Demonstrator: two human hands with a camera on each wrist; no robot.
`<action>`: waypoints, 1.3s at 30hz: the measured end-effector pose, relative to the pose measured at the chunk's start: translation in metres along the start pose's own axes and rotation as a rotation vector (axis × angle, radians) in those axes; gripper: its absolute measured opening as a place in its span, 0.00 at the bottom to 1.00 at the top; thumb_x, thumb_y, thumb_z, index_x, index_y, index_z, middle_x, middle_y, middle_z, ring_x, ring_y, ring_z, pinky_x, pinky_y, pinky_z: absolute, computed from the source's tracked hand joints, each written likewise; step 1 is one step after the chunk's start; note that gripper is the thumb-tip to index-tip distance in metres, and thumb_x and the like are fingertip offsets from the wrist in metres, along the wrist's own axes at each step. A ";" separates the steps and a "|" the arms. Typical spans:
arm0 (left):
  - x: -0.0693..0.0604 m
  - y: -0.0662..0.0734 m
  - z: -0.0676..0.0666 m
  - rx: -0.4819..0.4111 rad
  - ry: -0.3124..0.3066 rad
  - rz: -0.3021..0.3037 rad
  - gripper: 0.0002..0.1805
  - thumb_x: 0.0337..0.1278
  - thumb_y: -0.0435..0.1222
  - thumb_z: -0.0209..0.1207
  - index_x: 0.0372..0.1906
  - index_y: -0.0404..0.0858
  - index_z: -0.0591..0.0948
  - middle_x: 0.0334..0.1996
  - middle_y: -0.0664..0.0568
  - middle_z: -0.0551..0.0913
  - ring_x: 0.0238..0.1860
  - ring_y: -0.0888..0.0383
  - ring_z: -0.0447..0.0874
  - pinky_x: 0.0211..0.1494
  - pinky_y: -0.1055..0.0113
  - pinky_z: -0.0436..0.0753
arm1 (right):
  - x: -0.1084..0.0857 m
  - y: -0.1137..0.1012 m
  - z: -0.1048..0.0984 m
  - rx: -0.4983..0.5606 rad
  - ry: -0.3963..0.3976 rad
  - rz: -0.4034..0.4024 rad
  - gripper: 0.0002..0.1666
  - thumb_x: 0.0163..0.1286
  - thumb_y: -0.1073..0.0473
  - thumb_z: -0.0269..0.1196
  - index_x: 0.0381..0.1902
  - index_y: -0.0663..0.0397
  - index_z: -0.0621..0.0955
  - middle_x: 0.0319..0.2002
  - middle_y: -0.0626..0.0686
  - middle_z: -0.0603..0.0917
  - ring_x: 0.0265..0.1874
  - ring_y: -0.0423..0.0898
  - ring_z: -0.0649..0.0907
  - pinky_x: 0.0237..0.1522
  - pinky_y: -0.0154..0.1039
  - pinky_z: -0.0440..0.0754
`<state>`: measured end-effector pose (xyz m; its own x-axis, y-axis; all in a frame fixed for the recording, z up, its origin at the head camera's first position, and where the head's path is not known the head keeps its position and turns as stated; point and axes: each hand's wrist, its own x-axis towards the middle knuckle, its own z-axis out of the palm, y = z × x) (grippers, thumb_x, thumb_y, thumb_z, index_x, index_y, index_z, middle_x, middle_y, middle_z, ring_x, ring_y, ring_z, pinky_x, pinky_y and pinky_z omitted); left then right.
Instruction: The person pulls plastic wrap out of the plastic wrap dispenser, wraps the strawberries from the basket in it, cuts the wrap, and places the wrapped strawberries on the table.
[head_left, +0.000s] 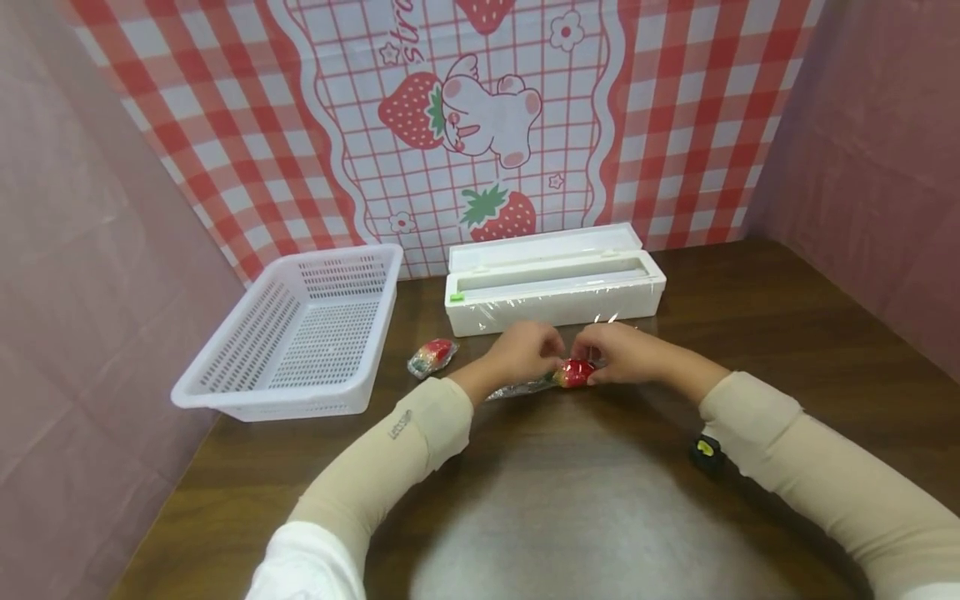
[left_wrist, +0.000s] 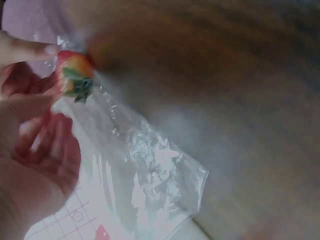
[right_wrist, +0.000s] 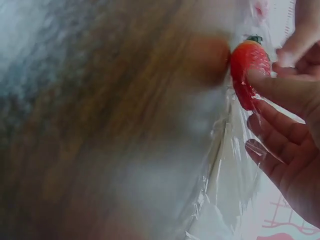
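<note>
A red strawberry point(head_left: 575, 373) with green leaves lies on a sheet of clear cling film point(left_wrist: 160, 165), between both hands. My right hand point(head_left: 621, 352) grips its red end, the thumb lying over the fruit in the right wrist view and the fingers behind it. At the leafy end, my left hand point(head_left: 525, 350) pinches the strawberry's edge with thumb and fingertip; the other fingers curl loosely. The film spreads out below the hands in the left wrist view. A second strawberry point(head_left: 432, 357), wrapped in film, lies on the table left of my left hand.
Just behind the hands stands a white cling film box point(head_left: 555, 312), its lid raised. A white perforated basket point(head_left: 382, 333) is at the left. A small black object with a yellow mark point(head_left: 707, 452) lies by the right forearm on the brown table point(head_left: 600, 500).
</note>
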<state>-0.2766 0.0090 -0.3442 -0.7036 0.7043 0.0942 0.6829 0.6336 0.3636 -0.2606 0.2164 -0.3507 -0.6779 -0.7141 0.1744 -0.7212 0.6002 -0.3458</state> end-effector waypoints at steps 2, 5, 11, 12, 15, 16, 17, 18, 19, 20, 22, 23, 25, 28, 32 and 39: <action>-0.001 0.001 -0.003 -0.019 0.008 0.049 0.07 0.55 0.35 0.67 0.39 0.38 0.85 0.35 0.53 0.86 0.37 0.60 0.82 0.43 0.73 0.79 | 0.001 0.001 0.001 -0.011 0.005 -0.010 0.17 0.48 0.70 0.75 0.36 0.58 0.82 0.31 0.48 0.81 0.32 0.46 0.80 0.36 0.42 0.81; -0.002 0.000 -0.005 0.031 -0.026 0.092 0.10 0.50 0.38 0.71 0.37 0.39 0.85 0.32 0.55 0.85 0.35 0.62 0.81 0.41 0.74 0.78 | 0.002 0.001 0.001 -0.012 0.004 0.000 0.15 0.50 0.71 0.73 0.37 0.59 0.82 0.32 0.48 0.82 0.32 0.45 0.81 0.36 0.42 0.82; 0.001 -0.007 0.002 0.167 -0.063 0.103 0.15 0.44 0.41 0.75 0.38 0.41 0.85 0.32 0.57 0.84 0.34 0.63 0.79 0.39 0.74 0.77 | 0.002 0.003 -0.001 0.026 -0.015 0.050 0.10 0.57 0.69 0.70 0.37 0.58 0.83 0.32 0.48 0.84 0.33 0.45 0.82 0.37 0.43 0.82; 0.002 -0.008 0.003 0.166 -0.057 0.099 0.13 0.45 0.40 0.74 0.37 0.41 0.85 0.32 0.57 0.84 0.34 0.63 0.79 0.38 0.74 0.77 | 0.002 0.004 -0.002 0.033 -0.015 0.052 0.10 0.57 0.68 0.70 0.37 0.59 0.82 0.32 0.48 0.84 0.33 0.45 0.82 0.37 0.44 0.82; 0.004 -0.010 0.003 0.130 -0.043 0.080 0.09 0.50 0.36 0.71 0.37 0.40 0.85 0.32 0.55 0.85 0.35 0.62 0.81 0.39 0.74 0.77 | 0.003 0.006 -0.002 0.034 -0.008 0.059 0.11 0.54 0.68 0.72 0.36 0.59 0.83 0.33 0.48 0.83 0.35 0.46 0.82 0.39 0.45 0.82; 0.005 -0.010 0.002 0.115 -0.044 0.072 0.08 0.51 0.35 0.70 0.37 0.39 0.85 0.32 0.54 0.85 0.35 0.62 0.81 0.39 0.74 0.78 | 0.003 0.007 -0.001 0.030 -0.001 0.052 0.12 0.53 0.68 0.73 0.36 0.59 0.83 0.33 0.49 0.83 0.35 0.47 0.82 0.39 0.46 0.82; 0.006 -0.011 0.001 0.100 -0.047 0.062 0.07 0.52 0.35 0.69 0.37 0.39 0.85 0.33 0.54 0.86 0.35 0.61 0.81 0.40 0.74 0.78 | 0.004 0.007 -0.002 0.026 0.006 0.045 0.12 0.52 0.69 0.73 0.36 0.59 0.83 0.33 0.49 0.82 0.35 0.48 0.82 0.39 0.46 0.82; 0.007 -0.011 0.000 0.086 -0.054 0.053 0.07 0.53 0.34 0.69 0.37 0.38 0.85 0.33 0.53 0.86 0.35 0.60 0.82 0.40 0.74 0.78 | 0.005 0.008 -0.002 0.020 0.014 0.038 0.12 0.51 0.69 0.73 0.35 0.60 0.83 0.33 0.50 0.82 0.35 0.48 0.82 0.39 0.46 0.82; 0.008 -0.011 -0.001 0.071 -0.063 0.040 0.07 0.53 0.34 0.68 0.38 0.38 0.85 0.33 0.52 0.86 0.36 0.60 0.82 0.40 0.73 0.79 | 0.005 0.009 -0.002 0.013 0.021 0.033 0.12 0.51 0.70 0.73 0.35 0.60 0.84 0.33 0.50 0.82 0.35 0.48 0.82 0.39 0.46 0.82; 0.010 -0.011 -0.003 0.057 -0.076 0.031 0.07 0.54 0.34 0.68 0.38 0.37 0.85 0.34 0.52 0.86 0.36 0.59 0.82 0.41 0.73 0.79 | 0.007 0.010 -0.002 0.017 0.025 0.026 0.11 0.52 0.71 0.72 0.34 0.61 0.84 0.32 0.50 0.82 0.34 0.47 0.82 0.39 0.46 0.82; 0.013 -0.011 -0.006 0.046 -0.095 0.002 0.07 0.55 0.33 0.67 0.39 0.37 0.85 0.35 0.51 0.85 0.37 0.58 0.81 0.42 0.72 0.79 | 0.009 0.013 -0.003 0.040 0.029 0.013 0.10 0.54 0.73 0.70 0.35 0.62 0.83 0.32 0.51 0.83 0.33 0.46 0.82 0.38 0.45 0.82; 0.015 -0.011 -0.007 0.034 -0.103 -0.011 0.08 0.55 0.33 0.67 0.39 0.36 0.85 0.35 0.51 0.85 0.37 0.58 0.81 0.42 0.72 0.79 | 0.011 0.014 -0.004 0.057 0.027 0.016 0.10 0.54 0.74 0.69 0.35 0.62 0.83 0.32 0.50 0.84 0.33 0.46 0.82 0.37 0.45 0.83; 0.019 -0.012 -0.008 0.035 -0.115 -0.026 0.09 0.54 0.34 0.67 0.40 0.36 0.85 0.35 0.51 0.86 0.37 0.58 0.81 0.42 0.72 0.79 | 0.014 0.018 -0.007 0.085 0.023 0.024 0.10 0.56 0.74 0.67 0.36 0.61 0.82 0.31 0.50 0.84 0.32 0.44 0.82 0.37 0.45 0.83; 0.024 -0.013 -0.010 0.025 -0.110 -0.039 0.12 0.53 0.36 0.68 0.41 0.35 0.84 0.35 0.50 0.86 0.37 0.58 0.82 0.41 0.73 0.79 | 0.019 0.022 -0.010 0.090 0.015 0.025 0.08 0.58 0.74 0.66 0.35 0.60 0.82 0.30 0.50 0.83 0.31 0.44 0.81 0.37 0.45 0.82; 0.028 -0.012 -0.010 0.022 -0.075 -0.058 0.12 0.54 0.36 0.67 0.43 0.36 0.83 0.38 0.50 0.85 0.40 0.57 0.81 0.44 0.71 0.79 | 0.024 0.028 -0.013 0.063 0.003 0.040 0.06 0.61 0.73 0.64 0.33 0.59 0.83 0.29 0.48 0.83 0.31 0.43 0.81 0.38 0.46 0.81; 0.039 -0.015 -0.008 0.129 -0.073 -0.133 0.09 0.59 0.37 0.64 0.42 0.37 0.85 0.39 0.52 0.85 0.41 0.58 0.80 0.47 0.69 0.79 | 0.022 0.035 -0.018 0.054 0.022 0.112 0.12 0.56 0.72 0.68 0.40 0.64 0.84 0.36 0.54 0.85 0.37 0.51 0.84 0.44 0.51 0.82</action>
<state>-0.3156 0.0245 -0.3384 -0.7762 0.6303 -0.0154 0.6080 0.7549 0.2459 -0.3035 0.2281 -0.3428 -0.7572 -0.6354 0.1515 -0.6325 0.6553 -0.4130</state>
